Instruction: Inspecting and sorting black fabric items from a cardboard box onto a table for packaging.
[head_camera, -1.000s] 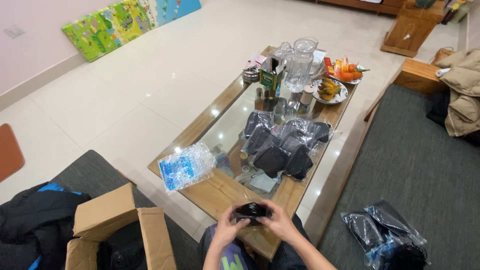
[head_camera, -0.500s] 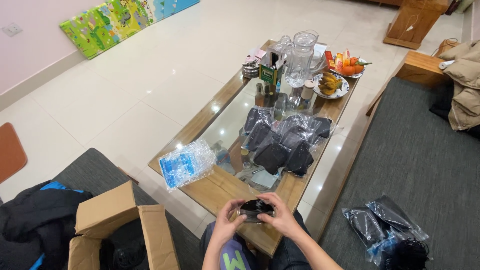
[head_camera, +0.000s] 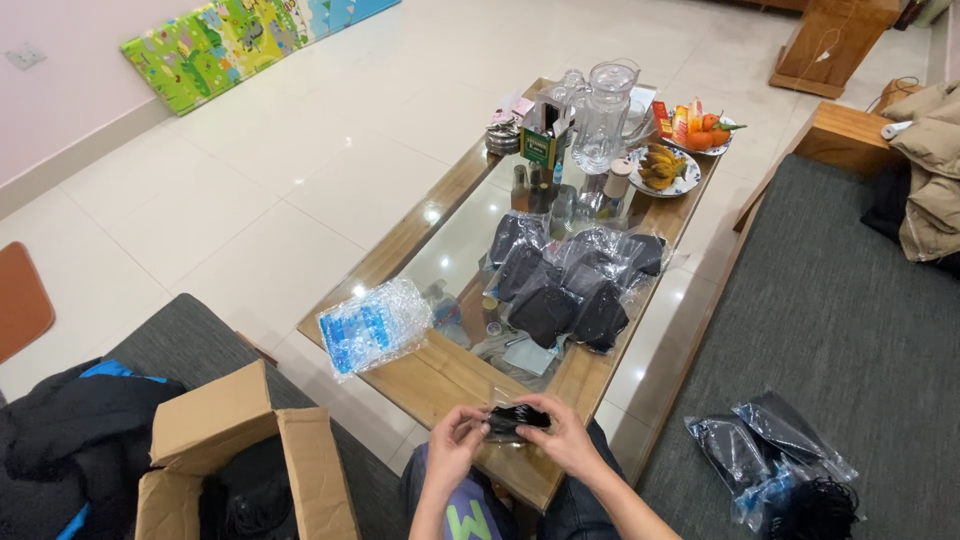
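Little has shifted since the earlier frame: a small black item (head_camera: 517, 418) in clear wrap is kept pinched between both hands at the near table edge. It is gripped by the closed fingers of the left hand (head_camera: 455, 443) and the right hand (head_camera: 563, 435). Just beyond the fingers, black pieces in clear bags (head_camera: 575, 280) are piled on the glass-topped table (head_camera: 440, 375). Left of the fingers, an open cardboard box (head_camera: 235, 450) is seen.
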